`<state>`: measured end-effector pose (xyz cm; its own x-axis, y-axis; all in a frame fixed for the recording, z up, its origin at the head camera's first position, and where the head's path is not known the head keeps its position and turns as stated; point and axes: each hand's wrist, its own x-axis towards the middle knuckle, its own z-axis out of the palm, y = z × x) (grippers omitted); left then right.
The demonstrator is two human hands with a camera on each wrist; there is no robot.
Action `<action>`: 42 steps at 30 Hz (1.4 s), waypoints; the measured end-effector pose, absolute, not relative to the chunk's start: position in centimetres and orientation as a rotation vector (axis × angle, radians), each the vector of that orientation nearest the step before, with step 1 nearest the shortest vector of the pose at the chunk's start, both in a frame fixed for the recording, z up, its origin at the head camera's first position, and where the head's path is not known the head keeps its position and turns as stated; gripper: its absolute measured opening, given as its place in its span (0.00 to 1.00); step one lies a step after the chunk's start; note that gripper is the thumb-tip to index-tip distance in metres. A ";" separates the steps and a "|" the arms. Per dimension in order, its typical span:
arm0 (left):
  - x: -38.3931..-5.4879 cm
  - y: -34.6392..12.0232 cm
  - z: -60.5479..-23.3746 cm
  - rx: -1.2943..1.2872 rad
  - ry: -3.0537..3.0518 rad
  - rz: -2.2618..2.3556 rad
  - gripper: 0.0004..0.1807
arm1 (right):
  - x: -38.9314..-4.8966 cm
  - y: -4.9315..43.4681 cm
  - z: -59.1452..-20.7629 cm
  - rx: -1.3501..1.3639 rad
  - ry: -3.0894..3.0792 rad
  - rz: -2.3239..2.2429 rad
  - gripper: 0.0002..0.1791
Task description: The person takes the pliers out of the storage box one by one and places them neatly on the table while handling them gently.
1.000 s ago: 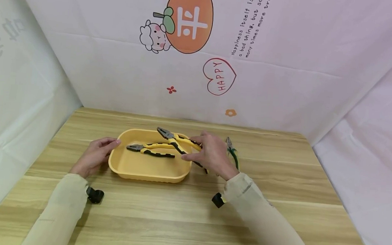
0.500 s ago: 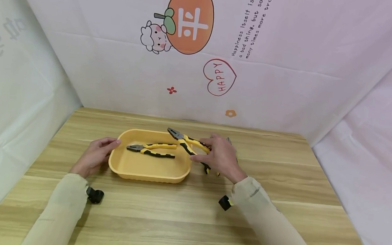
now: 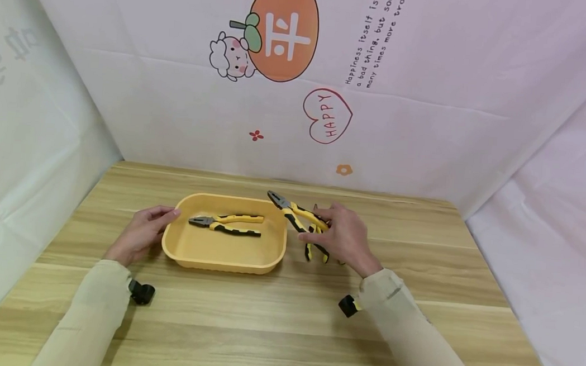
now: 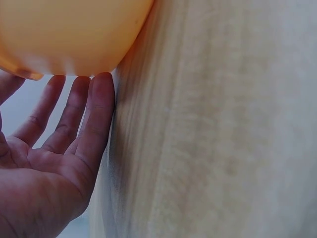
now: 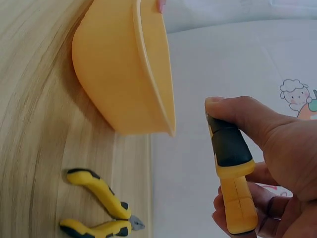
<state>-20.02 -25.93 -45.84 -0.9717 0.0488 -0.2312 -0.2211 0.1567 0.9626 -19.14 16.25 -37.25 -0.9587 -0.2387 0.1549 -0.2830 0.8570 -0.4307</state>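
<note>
In the head view my left hand point(image 3: 141, 234) holds the left end of the yellow plastic tray point(image 3: 222, 266). Its thumb lies over the rim, while the fingertips press the outer wall in the left wrist view. Inside the tray lies a pair of combination pliers point(image 3: 236, 232) with yellow-and-black handles, jaws pointing left. My right hand point(image 3: 345, 236) grips a second pair of combination pliers point(image 3: 297, 222) by the handles, raised just beyond the tray's right end, head up and to the left. The right wrist view shows thumb and fingers on opposite handles.
On the table point(image 3: 244, 320) right of the tray lies another pair of yellow-and-black pliers point(image 5: 106, 198), partly covered by the right hand in the head view. White printed cloth point(image 3: 186, 120) stands along the table's back and both sides.
My right hand has moved right with its pliers, from above the tray to beyond its right end. It now hides the green-handled pliers seen earlier. The left hand and tray stay put.
</note>
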 end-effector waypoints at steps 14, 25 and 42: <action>-19.7 -25.8 -45.4 -0.165 2.237 1.893 0.40 | -19.1 18.7 -37.5 0.373 -2.896 0.753 0.32; -19.8 -25.9 -45.4 -0.155 2.236 1.884 0.41 | -19.0 20.1 -37.5 0.295 -2.921 0.767 0.34; -19.7 -26.0 -45.3 -0.146 2.284 1.845 0.40 | -18.9 22.5 -38.0 0.230 -2.931 0.750 0.36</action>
